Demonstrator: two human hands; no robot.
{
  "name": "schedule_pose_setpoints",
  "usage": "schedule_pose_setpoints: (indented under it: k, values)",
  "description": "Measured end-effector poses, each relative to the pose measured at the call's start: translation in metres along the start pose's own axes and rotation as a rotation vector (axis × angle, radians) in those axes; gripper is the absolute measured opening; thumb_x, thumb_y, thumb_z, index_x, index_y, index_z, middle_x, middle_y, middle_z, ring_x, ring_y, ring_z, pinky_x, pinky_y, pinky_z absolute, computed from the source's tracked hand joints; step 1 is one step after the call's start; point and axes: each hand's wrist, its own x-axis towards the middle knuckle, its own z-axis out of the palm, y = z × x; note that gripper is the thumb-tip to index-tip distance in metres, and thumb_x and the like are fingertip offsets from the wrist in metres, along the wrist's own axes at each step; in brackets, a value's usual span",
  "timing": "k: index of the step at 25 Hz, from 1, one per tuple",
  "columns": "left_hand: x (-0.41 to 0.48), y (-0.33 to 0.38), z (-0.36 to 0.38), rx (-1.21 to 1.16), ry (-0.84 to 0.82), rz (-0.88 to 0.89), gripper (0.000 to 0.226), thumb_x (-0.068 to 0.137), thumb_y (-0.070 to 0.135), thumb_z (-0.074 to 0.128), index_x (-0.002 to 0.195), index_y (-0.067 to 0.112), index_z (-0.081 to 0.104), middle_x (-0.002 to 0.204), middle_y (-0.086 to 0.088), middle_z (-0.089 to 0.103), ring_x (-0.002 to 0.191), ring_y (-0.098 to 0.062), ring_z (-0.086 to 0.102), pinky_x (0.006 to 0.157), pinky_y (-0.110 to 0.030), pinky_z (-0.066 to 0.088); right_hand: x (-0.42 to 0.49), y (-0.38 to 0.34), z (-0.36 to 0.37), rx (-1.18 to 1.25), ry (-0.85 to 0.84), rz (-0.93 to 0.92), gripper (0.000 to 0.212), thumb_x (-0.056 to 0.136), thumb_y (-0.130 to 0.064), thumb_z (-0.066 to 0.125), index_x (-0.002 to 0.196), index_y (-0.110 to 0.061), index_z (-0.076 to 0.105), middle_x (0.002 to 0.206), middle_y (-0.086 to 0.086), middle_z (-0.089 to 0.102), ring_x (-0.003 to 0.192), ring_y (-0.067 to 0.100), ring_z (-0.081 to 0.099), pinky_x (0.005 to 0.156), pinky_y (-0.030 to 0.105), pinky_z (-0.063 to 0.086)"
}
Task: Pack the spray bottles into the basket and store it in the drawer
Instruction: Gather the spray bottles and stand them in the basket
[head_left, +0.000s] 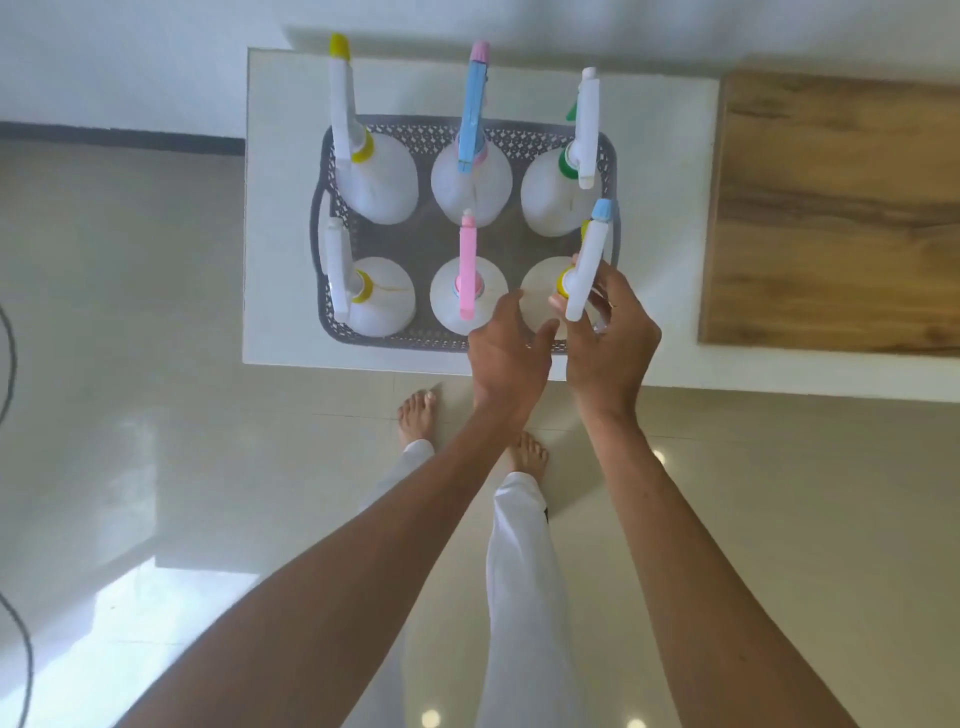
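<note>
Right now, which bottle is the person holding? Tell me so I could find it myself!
Find the grey basket on the white table; six spray bottles stand in it in two rows. Go to the row nearest the person, right end, where the right hand grips a sprayer. That bottle alone has a light blue nozzle tip with a yellow collar.

Single head-worn view, steeply downward

The wide-angle camera looks almost straight down from the person's head, close above the white counter (665, 228) filling the upper half of the frame; floor tiles (156, 415) and the person's own forearms occupy the lower half.
</note>
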Motion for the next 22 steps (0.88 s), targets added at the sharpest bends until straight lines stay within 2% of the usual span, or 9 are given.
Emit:
schedule_pose_setpoints:
  k: [4, 6, 8, 10, 12, 15, 17, 19, 22]
  values:
    - [0.007, -0.005, -0.010, 0.037, -0.168, -0.048, 0.046, 0.091, 0.023, 0.070, 0.134, 0.010, 0.057, 0.086, -0.004, 0.066, 0.089, -0.026, 0.070, 0.086, -0.039, 0.057, -0.006, 0.014, 0.012, -0.056, 0.008, 0.038, 0.039, 0.085, -0.002, 0.062, 0.122, -0.013, 0.069, 0.108, 0.001, 0.075, 0.106, 0.025, 0.072, 0.092, 0.052, 0.060]
    - [0.008, -0.007, -0.019, 0.026, -0.220, -0.046, 0.046, 0.091, 0.021, 0.070, 0.134, 0.012, 0.058, 0.104, -0.005, 0.074, 0.097, -0.021, 0.073, 0.090, -0.029, 0.056, -0.004, 0.014, 0.016, -0.060, 0.038, 0.020, 0.032, 0.089, -0.008, 0.065, 0.120, -0.011, 0.069, 0.104, -0.017, 0.074, 0.104, 0.018, 0.073, 0.092, 0.050, 0.061]
    - [0.000, -0.013, -0.039, 0.005, -0.275, 0.031, 0.045, 0.091, 0.019, 0.069, 0.134, 0.017, 0.059, 0.116, 0.000, 0.074, 0.096, -0.013, 0.074, 0.085, -0.016, 0.052, 0.000, 0.014, 0.019, -0.047, 0.045, 0.002, 0.026, 0.092, -0.003, 0.069, 0.116, -0.013, 0.070, 0.098, -0.034, 0.070, 0.099, 0.001, 0.072, 0.092, 0.043, 0.061]
    - [-0.011, -0.032, -0.071, 0.000, -0.301, 0.127, 0.041, 0.091, 0.017, 0.069, 0.130, 0.022, 0.061, 0.109, 0.006, 0.074, 0.081, -0.005, 0.073, 0.076, -0.009, 0.052, 0.002, 0.013, 0.018, -0.044, 0.027, -0.018, 0.026, 0.091, 0.002, 0.069, 0.114, -0.010, 0.070, 0.097, -0.039, 0.068, 0.097, -0.010, 0.069, 0.092, 0.027, 0.060]
    - [-0.018, -0.064, -0.116, 0.045, -0.220, 0.182, 0.032, 0.091, 0.012, 0.068, 0.122, 0.022, 0.065, 0.093, 0.009, 0.074, 0.068, -0.001, 0.069, 0.064, -0.003, 0.048, -0.001, 0.011, 0.016, -0.069, 0.031, -0.011, 0.031, 0.087, 0.001, 0.073, 0.117, -0.007, 0.069, 0.098, -0.038, 0.066, 0.097, -0.015, 0.066, 0.091, 0.012, 0.054]
    - [-0.007, -0.123, -0.190, 0.135, 0.069, 0.175, 0.027, 0.092, 0.004, 0.064, 0.118, 0.011, 0.065, 0.096, -0.002, 0.073, 0.068, -0.012, 0.067, 0.058, -0.008, 0.047, -0.008, 0.010, 0.012, -0.049, 0.039, -0.001, 0.040, 0.084, -0.004, 0.078, 0.122, -0.006, 0.067, 0.104, -0.022, 0.069, 0.096, -0.014, 0.065, 0.093, 0.016, 0.054]
    - [0.010, -0.165, -0.230, 0.241, 0.219, 0.070, 0.035, 0.093, 0.002, 0.063, 0.128, 0.004, 0.060, 0.112, -0.014, 0.070, 0.080, -0.024, 0.068, 0.065, -0.016, 0.050, -0.009, 0.011, 0.010, -0.001, 0.026, -0.002, 0.047, 0.083, -0.001, 0.078, 0.127, -0.004, 0.064, 0.113, 0.001, 0.072, 0.102, 0.001, 0.068, 0.098, 0.022, 0.055]
    - [0.028, -0.202, -0.260, 0.265, 0.225, -0.154, 0.046, 0.093, 0.003, 0.063, 0.138, 0.005, 0.052, 0.128, -0.017, 0.064, 0.091, -0.028, 0.067, 0.078, -0.024, 0.049, -0.010, 0.016, 0.004, 0.060, 0.000, 0.019, 0.054, 0.082, 0.001, 0.079, 0.132, -0.001, 0.060, 0.121, 0.016, 0.071, 0.112, 0.018, 0.069, 0.103, 0.031, 0.056]
    - [0.048, -0.239, -0.268, 0.053, 0.002, -0.361, 0.057, 0.095, -0.004, 0.057, 0.148, 0.009, 0.041, 0.140, -0.009, 0.052, 0.100, -0.020, 0.055, 0.075, -0.022, 0.044, -0.025, 0.031, -0.010, 0.067, 0.014, 0.044, 0.063, 0.076, -0.007, 0.084, 0.134, -0.007, 0.058, 0.130, 0.005, 0.068, 0.125, 0.017, 0.065, 0.103, 0.031, 0.055]
